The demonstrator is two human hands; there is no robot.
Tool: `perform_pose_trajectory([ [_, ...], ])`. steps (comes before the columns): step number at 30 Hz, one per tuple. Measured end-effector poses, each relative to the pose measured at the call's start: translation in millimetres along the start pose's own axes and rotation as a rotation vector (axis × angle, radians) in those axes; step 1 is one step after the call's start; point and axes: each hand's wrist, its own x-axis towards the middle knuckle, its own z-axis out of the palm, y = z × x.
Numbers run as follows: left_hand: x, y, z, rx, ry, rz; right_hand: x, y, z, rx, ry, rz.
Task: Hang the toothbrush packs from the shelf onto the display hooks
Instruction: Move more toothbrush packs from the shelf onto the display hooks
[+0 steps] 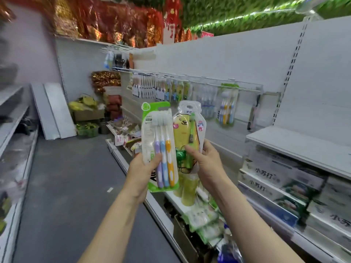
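My left hand (144, 168) grips a green-edged pack of three toothbrushes (161, 147), purple, blue and orange, held upright at chest height. Right beside it, my right hand (205, 164) holds a clear pack (190, 130) with a yellow cartoon character and a green toothbrush, thumb across its front. Behind both packs runs a row of display hooks (190, 80) on the white back panel, with several toothbrush packs (227, 109) hanging from them. More green packs (201, 219) lie on the low shelf below my right forearm.
Boxed toothpaste (275, 175) fills the shelves at the right under a white shelf board (296, 141). Grey aisle floor (66, 186) stretches left. Loose white shelf panels (55, 111) lean at the aisle's end beside boxes of goods (87, 111). Another shelf unit (13, 130) lines the left edge.
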Motion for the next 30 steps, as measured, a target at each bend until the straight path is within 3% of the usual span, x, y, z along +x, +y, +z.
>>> perform_pose_trajectory([
  [9, 197, 9, -61, 0.014, -0.102, -0.002, 180, 39, 100, 0.013, 0.014, 0.029],
  [24, 475, -61, -147, -0.001, -0.481, -0.114, 411, 108, 194, -0.036, 0.451, -0.084],
  [30, 583, -60, -177, -0.017, -0.507, -0.222, 485, 118, 225, -0.117, 0.609, -0.117],
])
